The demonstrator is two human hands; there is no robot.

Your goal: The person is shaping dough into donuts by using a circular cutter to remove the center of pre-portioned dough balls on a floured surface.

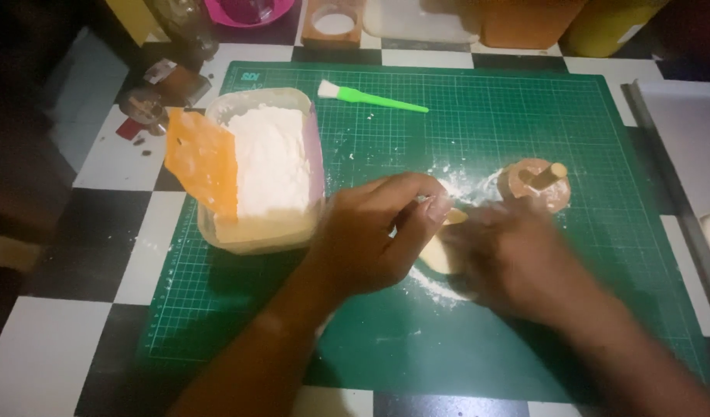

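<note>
A: Surface first. Checkered desk (54,347) carries a green gridded cutting mat (525,116), laid flat as the working surface; loose flour is scattered on it around the hands, probably so the dough does not stick.

B: Noted. Next largest?

A: Clear tub of flour (270,162) on the mat's left edge, just beside the left hand (370,235), so within easy reach. An orange scraper (203,161) leans in it, tilted against the rim.

B: Hands?

A: Left hand's fingers curl narrow, tips pinched together above the dough piece (436,251); whether they hold a pinch of flour I cannot tell. Right hand (517,259) is blurred, lying over the dough's right side; its fingers' spread cannot be read.

B: Dough position?

A: Mid-mat, between both hands, partly hidden.

B: Small items?

A: Round wooden press with a handle (534,185), just beyond the right hand. Green brush (370,98) lies further back, apart.
</note>
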